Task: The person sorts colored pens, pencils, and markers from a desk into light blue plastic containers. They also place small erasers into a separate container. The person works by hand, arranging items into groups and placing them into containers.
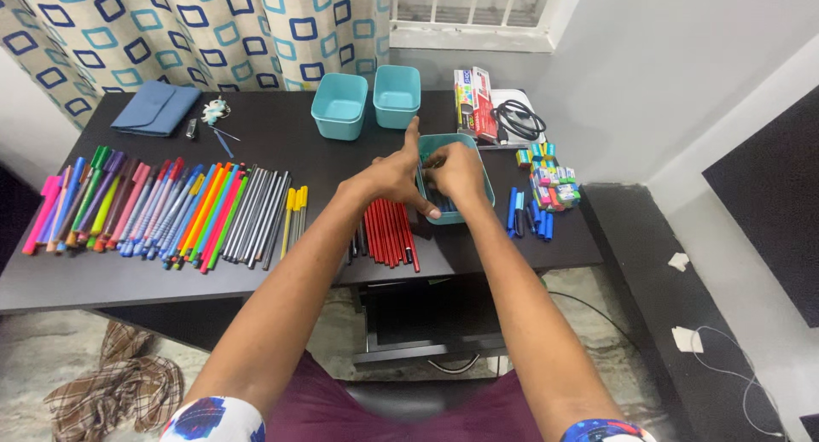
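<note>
Along the dark table [102, 280], rows of coloured pens [136, 205] are lying sorted at the left, with red pencils [391, 230] nearer centre. The left hand [394, 176] is bracing the near rim of a teal tray [465, 213], thumb raised, fingers spread. The right hand [457, 173] is reaching inside it, fingers drawn together, apparently pinching something dark; the view is too poor to confirm. Judged step: loading or arranging the tray's contents. The next move calls for a steady tray.

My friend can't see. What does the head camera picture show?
Both hands, left hand and right hand, reach into a teal tray on a dark desk. Red pencils lie beside it, with colourful pens spread left and two teal tubs behind.
</note>
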